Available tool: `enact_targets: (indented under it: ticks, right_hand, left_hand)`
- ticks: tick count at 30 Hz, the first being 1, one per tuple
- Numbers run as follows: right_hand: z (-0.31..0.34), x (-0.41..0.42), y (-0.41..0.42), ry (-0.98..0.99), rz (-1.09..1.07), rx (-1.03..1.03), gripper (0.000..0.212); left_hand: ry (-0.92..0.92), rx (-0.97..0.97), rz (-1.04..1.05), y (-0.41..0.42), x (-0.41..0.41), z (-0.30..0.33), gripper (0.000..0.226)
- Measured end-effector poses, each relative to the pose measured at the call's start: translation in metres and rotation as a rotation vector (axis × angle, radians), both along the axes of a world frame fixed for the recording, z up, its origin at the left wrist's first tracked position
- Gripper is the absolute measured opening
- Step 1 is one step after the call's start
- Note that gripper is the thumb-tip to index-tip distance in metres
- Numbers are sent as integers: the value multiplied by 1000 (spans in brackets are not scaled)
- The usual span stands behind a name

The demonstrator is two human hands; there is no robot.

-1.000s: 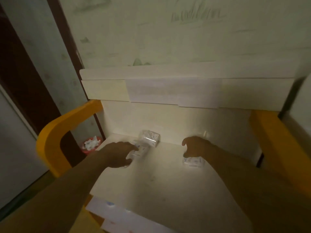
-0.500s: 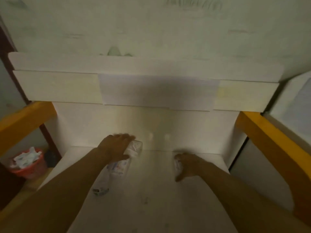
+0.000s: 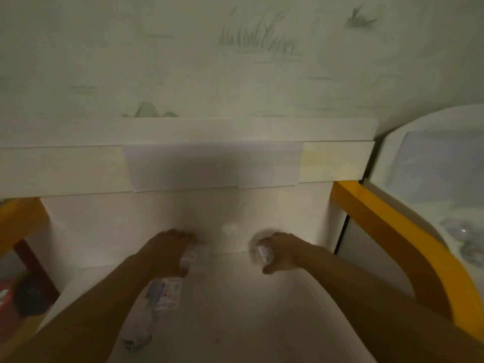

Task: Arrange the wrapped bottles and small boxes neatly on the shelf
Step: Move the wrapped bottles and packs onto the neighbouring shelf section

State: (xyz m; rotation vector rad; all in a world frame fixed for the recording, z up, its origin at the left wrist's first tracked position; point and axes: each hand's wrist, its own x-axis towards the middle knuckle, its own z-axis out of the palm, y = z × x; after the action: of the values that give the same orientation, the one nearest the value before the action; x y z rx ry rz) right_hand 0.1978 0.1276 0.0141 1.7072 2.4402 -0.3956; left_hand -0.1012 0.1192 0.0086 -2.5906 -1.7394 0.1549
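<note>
A clear wrapped bottle [image 3: 159, 297] with a blue and white label lies on the white shelf [image 3: 248, 318], its dark cap pointing toward me. My left hand [image 3: 167, 254] grips its far end near the back panel. My right hand [image 3: 281, 251] is curled round a small white box or wrapped item [image 3: 264, 254] at the back of the shelf, thumb hanging down. The picture is dim and blurred, so what exactly the right hand holds is hard to tell.
A white upper ledge [image 3: 183, 163] overhangs the shelf. Yellow frame rails run at the left [image 3: 18, 221] and right [image 3: 387, 231]. A white unit with clear round things [image 3: 461, 231] stands at the right. A red bin [image 3: 5, 299] sits low left.
The view has swung right and closer. Both hands have pushed deeper toward the back panel. The bottle now lies lengthwise under my left hand, and my right hand has turned its item upright.
</note>
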Motion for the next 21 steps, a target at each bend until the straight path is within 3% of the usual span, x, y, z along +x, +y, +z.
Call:
enact_targets:
  ticks: [5,8,15,21]
  right_hand:
    - [54,39,-12,158,-161,125,81]
    - [88,62,-19,126,-198,239,74]
    - [167,130,-40,159,-225,502,69]
    - [192,231,-93,147,-322,555,73]
  left_hand:
    - [-211,109,-119,12,47,58,76]
    - [-357,154,-183,13,77,93,78]
    - [-517,194,-352,4,152,163,66]
    - [-618,154,-462,-25,265,206,69]
